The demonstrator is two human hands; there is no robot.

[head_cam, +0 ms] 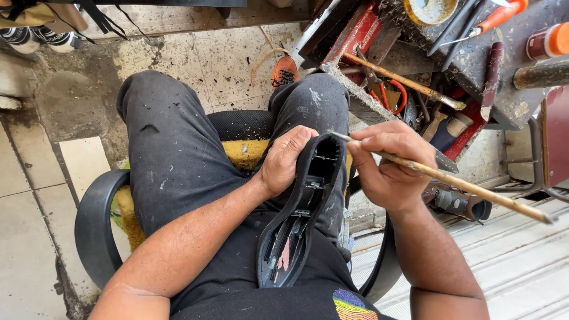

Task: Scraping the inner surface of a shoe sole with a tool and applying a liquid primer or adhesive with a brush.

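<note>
Left hand [284, 163] clamped on black shoe sole [302, 213], ribbed and paint-flecked, at frame centre over lap; right hand [388, 166] gripping wooden-handled brush [450, 181], tip touching sole's upper rim.

Open floor [35, 249] lay to the left of the chair [95, 231], with nothing standing on it. To the right, the workbench [474, 65] crowded close by the knee [314, 95], heaped with tools [409, 89]. A power tool [459, 203] lay below the right hand [388, 169], narrowing the gap there.
</note>
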